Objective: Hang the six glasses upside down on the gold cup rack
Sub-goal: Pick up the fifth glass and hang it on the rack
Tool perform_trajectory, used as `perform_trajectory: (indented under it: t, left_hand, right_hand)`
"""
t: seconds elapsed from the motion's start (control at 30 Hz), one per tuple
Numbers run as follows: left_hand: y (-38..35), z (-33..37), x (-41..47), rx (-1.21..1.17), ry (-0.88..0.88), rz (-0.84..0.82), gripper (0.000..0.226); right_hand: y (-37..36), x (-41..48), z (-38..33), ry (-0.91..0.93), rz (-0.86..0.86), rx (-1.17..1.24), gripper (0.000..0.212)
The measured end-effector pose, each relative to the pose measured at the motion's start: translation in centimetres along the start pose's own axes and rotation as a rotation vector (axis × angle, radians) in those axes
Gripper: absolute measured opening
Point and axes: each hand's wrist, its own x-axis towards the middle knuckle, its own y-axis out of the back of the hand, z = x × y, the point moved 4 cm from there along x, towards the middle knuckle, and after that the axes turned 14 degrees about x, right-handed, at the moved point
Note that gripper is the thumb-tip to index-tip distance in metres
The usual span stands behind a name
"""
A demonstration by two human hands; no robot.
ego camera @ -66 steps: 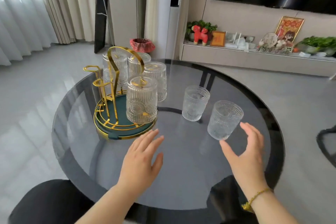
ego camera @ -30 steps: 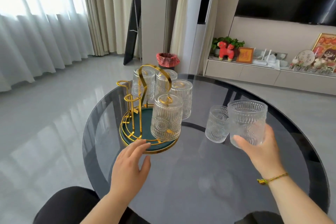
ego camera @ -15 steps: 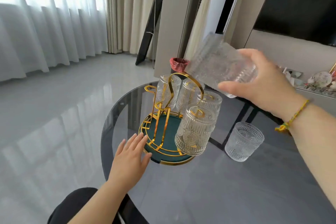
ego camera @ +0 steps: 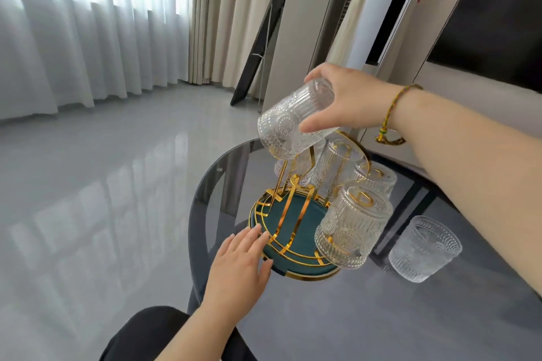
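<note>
Now right hand (ego camera: 349, 102) clamps tilted glass (ego camera: 293, 120) over rack (ego camera: 293, 231); left hand (ego camera: 237, 267), fingers apart, steadies base. Missing the peg risks clinking hung glasses.

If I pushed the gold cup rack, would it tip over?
Maybe. The gold cup rack looks top-heavy, its glasses hanging high on thin arms. Its base is wide, though, and the left hand rests against its rim. On smooth glass table, it would probably slide first.

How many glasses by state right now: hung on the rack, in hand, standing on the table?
Clear ribbed glasses hung upside down on the gold wire cup rack: 4, counting the nearest one
Held tilted in the right hand: 1
Upright on the dark glass table: 1
Total: 6
</note>
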Motion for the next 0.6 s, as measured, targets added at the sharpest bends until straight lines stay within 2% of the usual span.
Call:
perform_trajectory:
  t: [0.6]
  left_hand:
    - [-0.4, 0.1, 0.2, -0.014, 0.005, -0.043, 0.051]
  right_hand:
    - [-7.5, 3.2, 1.3, -0.067, -0.316, -0.254, 0.090]
